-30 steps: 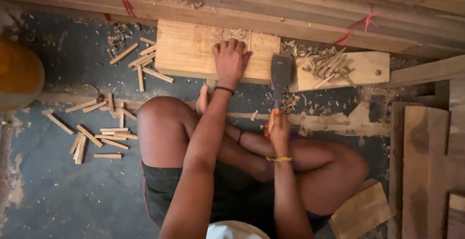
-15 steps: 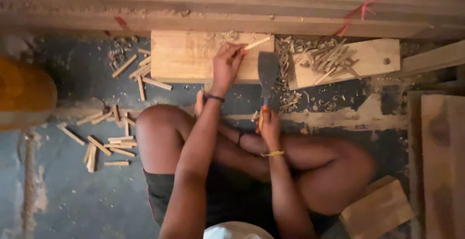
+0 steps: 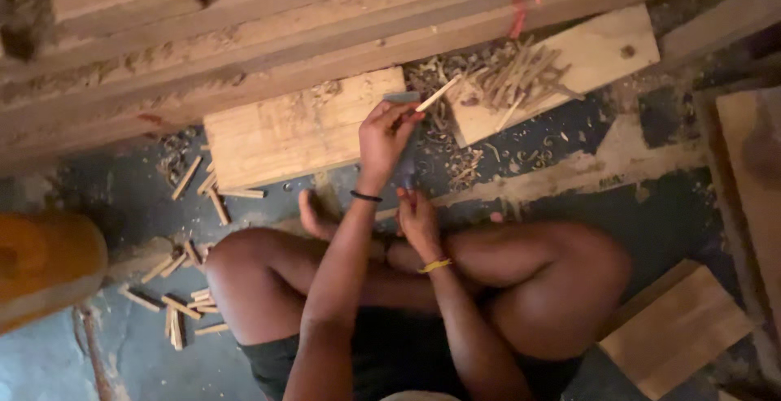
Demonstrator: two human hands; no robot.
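Two hands: left hand (image 3: 382,134) pinches thin stick (image 3: 438,93); right hand (image 3: 418,220) grips hatchet (image 3: 404,175); dusty dark floor (image 3: 667,214).

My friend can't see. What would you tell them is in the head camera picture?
A person sits cross-legged on the floor, the left hand holding a thin wooden stick up over a wooden block, the right hand low by the legs gripping a tool handle. Short sticks and shavings lie around.

Pale tan stick (image 3: 437,94), yellow wristband (image 3: 435,266), black wristband (image 3: 365,197), seemingly blue-grey floor (image 3: 122,198).
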